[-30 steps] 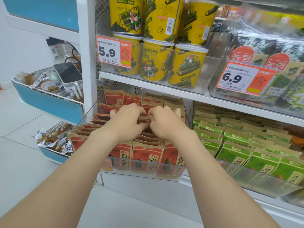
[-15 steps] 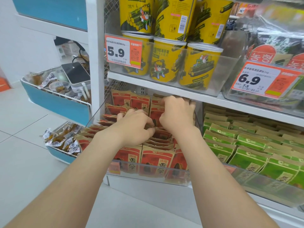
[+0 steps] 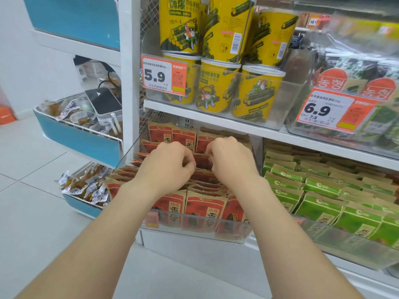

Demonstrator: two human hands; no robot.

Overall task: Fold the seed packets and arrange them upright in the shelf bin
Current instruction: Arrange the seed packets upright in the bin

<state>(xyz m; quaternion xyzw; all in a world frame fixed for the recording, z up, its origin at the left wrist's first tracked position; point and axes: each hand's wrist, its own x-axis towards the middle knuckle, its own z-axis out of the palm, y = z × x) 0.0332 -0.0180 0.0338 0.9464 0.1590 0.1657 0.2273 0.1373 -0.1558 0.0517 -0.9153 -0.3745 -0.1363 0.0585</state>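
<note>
Fingers (image 3: 187,164): curled on both hands, pinching one red seed packet (image 3: 201,162) by its top edge.
Left hand (image 3: 170,167): at packet's left corner.
Right hand (image 3: 231,162): at its right corner.
Packet place: middle of clear shelf bin (image 3: 194,228), among other packets.

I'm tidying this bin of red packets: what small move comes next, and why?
Probably press the red packet down at its top edge into a fold: the left hand and right hand both pinch it there, among rows standing in the clear bin.

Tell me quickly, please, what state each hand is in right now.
Left hand: closed, pinching a red packet.
Right hand: closed, pinching the same packet.
</note>
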